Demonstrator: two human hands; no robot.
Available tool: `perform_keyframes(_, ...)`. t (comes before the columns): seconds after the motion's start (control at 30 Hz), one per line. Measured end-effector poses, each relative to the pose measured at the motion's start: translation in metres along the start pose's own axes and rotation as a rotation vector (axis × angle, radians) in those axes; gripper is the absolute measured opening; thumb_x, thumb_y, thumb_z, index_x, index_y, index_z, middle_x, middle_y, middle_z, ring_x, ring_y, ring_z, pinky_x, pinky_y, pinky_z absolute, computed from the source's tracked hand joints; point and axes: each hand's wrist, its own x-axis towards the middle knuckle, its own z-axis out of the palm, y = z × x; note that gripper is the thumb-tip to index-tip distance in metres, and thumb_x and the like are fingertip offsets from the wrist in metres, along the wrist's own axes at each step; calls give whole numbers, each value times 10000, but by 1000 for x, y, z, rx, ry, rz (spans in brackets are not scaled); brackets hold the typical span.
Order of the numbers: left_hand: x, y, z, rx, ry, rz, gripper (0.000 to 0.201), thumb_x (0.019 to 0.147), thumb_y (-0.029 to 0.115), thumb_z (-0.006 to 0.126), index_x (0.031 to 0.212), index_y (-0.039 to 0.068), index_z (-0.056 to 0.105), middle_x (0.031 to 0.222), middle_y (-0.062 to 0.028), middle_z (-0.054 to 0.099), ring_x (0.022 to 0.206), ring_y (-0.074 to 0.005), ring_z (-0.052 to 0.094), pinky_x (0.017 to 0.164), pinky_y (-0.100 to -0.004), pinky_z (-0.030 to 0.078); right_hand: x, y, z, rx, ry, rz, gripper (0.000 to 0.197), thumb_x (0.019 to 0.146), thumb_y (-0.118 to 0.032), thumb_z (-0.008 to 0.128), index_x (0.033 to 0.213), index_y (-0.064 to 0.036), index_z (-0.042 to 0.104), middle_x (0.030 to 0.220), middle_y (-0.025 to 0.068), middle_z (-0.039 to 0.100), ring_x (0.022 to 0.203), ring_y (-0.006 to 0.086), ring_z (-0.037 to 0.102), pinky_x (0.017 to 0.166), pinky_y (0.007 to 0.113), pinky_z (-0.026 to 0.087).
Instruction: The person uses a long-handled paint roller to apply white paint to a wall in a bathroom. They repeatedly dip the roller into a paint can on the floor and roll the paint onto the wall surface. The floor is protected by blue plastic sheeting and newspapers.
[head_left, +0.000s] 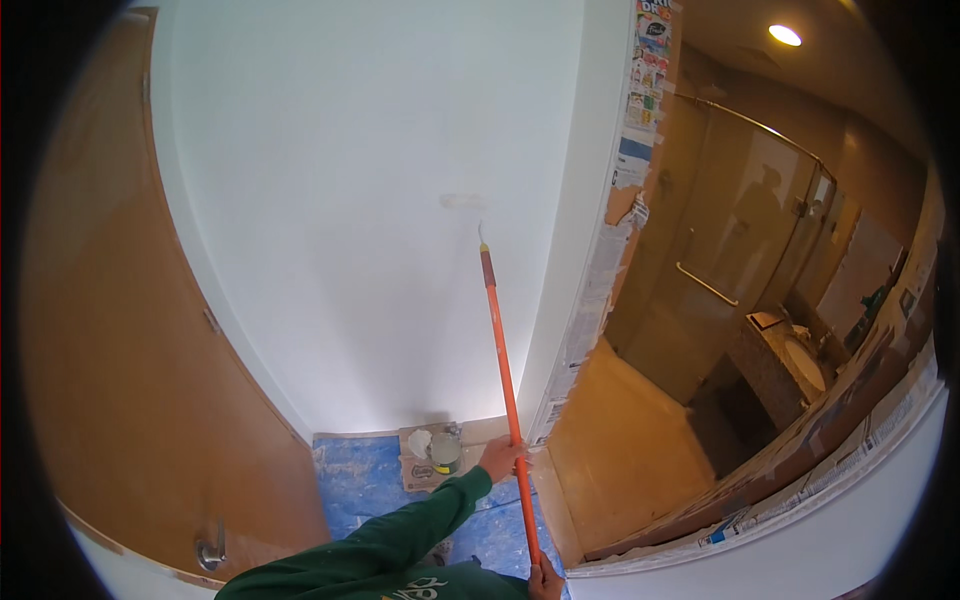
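Note:
A paint roller on a long orange extension pole [502,350] slants up from the bottom of the view to the white wall [380,150]. Its pale roller head [463,202] lies against the wall, hard to tell from the paint. My left hand [500,458], in a green sleeve, is closed round the pole's lower half. Lower down, near the pole's bottom end, my right hand [546,578] is wrapped round it too; part of that hand is cut off by the frame's lower edge.
An open paint can [445,454] stands on cardboard [418,474] at the wall's foot. Blue plastic sheeting [355,480] covers the floor. On the left is a brown door [150,330]. Newspaper masking [583,310] lines the doorway at right, beyond which a glass shower [730,220] shows.

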Motion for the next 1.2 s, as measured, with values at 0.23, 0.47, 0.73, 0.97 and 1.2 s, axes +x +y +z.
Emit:
perform_keyframes(0.23, 27, 20, -43, 136, 55, 115, 250, 900, 220, 497, 888, -21, 558, 761, -113, 617, 636, -211, 650, 542, -320, 555, 33, -5, 45, 62, 55, -202, 390, 916, -217, 442, 1239, 1, 469, 1016, 241, 566, 884, 365, 595, 742, 408, 475)
perform_keyframes(0.47, 34, 93, -46, 75, 61, 182, 301, 916, 261, 471, 860, -21, 558, 739, -111, 627, 601, -204, 644, 506, -311, 537, 71, -41, 61, 115, 107, -163, 376, 887, -170, 494, 1235, -29, 490, 707, 125, 556, 574, 158, 543, 552, 299, 448)
perform_keyframes(0.73, 27, 15, -52, 123, 81, 122, 313, 914, 285, 477, 868, -11, 569, 733, -87, 625, 634, -172, 631, 512, -301, 531, 42, 22, 77, -57, 151, -288, 407, 924, -214, 449, 1263, 12, 455, 1066, 283, 569, 845, 389, 616, 676, 424, 503)
perform_keyframes(0.97, 40, 96, -58, 84, 99, 242, 297, 905, 266, 491, 908, -22, 564, 770, -98, 627, 607, -180, 634, 507, -290, 520, 96, -40, 90, 46, 169, -254, 375, 881, -141, 489, 1239, -31, 480, 666, 180, 578, 569, 313, 608, 512, 382, 458)
perform_keyframes(1.2, 47, 100, -85, 107, 67, 221, 311, 868, 282, 550, 1025, 16, 588, 864, -115, 650, 719, -218, 652, 578, -317, 518, 187, -126, 55, 22, 370, -525, 390, 900, -161, 464, 1265, -26, 439, 671, 240, 571, 590, 388, 597, 501, 420, 454)
